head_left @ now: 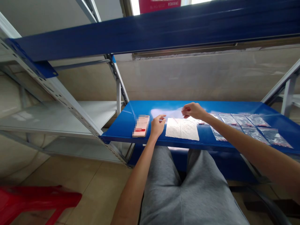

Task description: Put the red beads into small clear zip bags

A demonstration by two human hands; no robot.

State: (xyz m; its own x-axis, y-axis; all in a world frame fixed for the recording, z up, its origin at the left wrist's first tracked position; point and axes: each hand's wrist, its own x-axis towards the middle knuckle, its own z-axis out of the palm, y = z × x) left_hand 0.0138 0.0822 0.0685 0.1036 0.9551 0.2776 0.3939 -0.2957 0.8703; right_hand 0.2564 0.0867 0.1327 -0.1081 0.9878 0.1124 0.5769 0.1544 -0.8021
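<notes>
A white square cloth or paper sheet point(182, 129) lies flat on the blue shelf, its surface slightly creased. My left hand point(158, 125) rests just beside its left edge, fingers loosely bent and apart, with nothing visible in them. Above the sheet's far right part, my right hand point(192, 110) is closed, its fingertips pinched together. Whatever they hold, if anything, is too small or hidden to make out. To the left of my left hand lies a phone point(144, 125), partly blurred out.
Several clear plastic bags with red edges point(254, 133) lie in rows on the right of the blue shelf point(140, 107). A blue beam point(150, 36) crosses overhead. Metal uprights point(70, 106) stand at the left, and a red stool point(42, 198) is on the floor.
</notes>
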